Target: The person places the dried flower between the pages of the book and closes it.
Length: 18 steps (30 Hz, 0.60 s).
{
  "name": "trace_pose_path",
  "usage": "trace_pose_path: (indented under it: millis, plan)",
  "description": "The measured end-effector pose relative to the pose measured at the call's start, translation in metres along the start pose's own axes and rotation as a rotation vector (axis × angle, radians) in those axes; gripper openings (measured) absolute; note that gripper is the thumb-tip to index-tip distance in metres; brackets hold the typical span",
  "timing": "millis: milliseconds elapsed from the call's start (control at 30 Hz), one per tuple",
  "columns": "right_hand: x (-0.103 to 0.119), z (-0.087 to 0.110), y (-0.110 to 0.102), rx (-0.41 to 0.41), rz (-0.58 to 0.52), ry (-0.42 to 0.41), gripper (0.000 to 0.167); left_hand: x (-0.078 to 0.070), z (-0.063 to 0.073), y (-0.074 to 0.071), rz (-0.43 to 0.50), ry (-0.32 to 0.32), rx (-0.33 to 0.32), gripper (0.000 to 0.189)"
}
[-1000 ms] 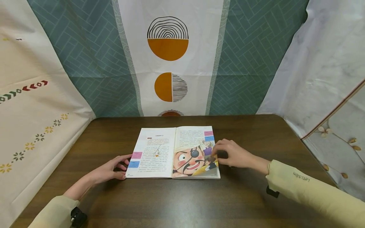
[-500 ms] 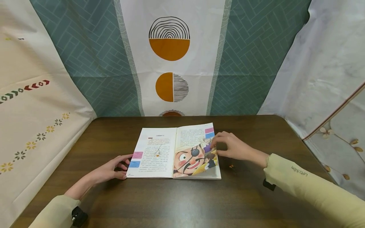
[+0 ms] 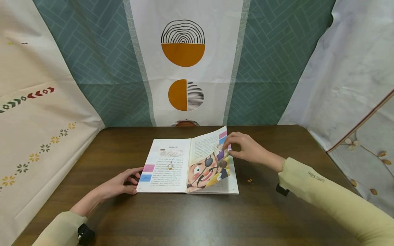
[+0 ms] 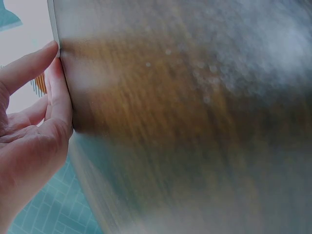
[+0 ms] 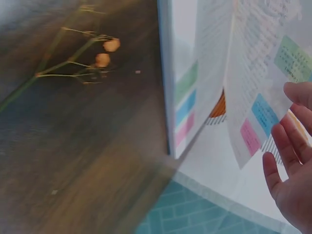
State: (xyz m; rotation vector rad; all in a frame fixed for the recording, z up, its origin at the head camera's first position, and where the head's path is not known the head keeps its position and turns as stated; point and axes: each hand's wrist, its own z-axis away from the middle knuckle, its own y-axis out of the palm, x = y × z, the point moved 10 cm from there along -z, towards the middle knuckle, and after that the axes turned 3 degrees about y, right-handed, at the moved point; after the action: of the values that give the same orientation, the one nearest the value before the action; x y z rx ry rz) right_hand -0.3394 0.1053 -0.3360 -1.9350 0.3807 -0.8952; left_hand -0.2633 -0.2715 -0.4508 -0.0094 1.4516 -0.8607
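Note:
An open illustrated book (image 3: 163,160) lies on the dark wooden table. My left hand (image 3: 118,182) rests at its left edge, thumb by the near corner and fingers loosely bent along the side. In the left wrist view, the left thumb (image 4: 31,66) meets the book's edge. My right hand (image 3: 244,145) pinches the outer edge of the right page (image 3: 204,160), a picture of a face with an eye patch. That page is raised and tilts up from the pages below. The right wrist view shows the lifted page's underside (image 5: 258,83), with coloured tabs, beside the right thumb and fingers.
The wooden table (image 3: 197,218) runs around the book. Behind its far edge hangs a green and white patterned cloth (image 3: 261,68), with pale cloths at both sides. A painted twig (image 5: 68,63) shows on the tabletop right of the book.
My right hand has moved up and slightly left, lifting the right page off the book, so its outer edge now stands higher. The left hand stays in place at the book's edge.

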Motion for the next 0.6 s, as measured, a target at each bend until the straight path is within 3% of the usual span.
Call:
trace_pose_path:
  millis: [233, 600]
  plan:
    - [0.012, -0.016, -0.007, -0.055, -0.015, -0.059, 0.016, 0.001, 0.000, 0.000, -0.013, 0.008, 0.001, 0.083]
    - [0.050, -0.045, -0.004, -0.105, -0.070, -0.165, 0.014, 0.000, 0.000, -0.001, -0.028, 0.001, -0.009, 0.084]
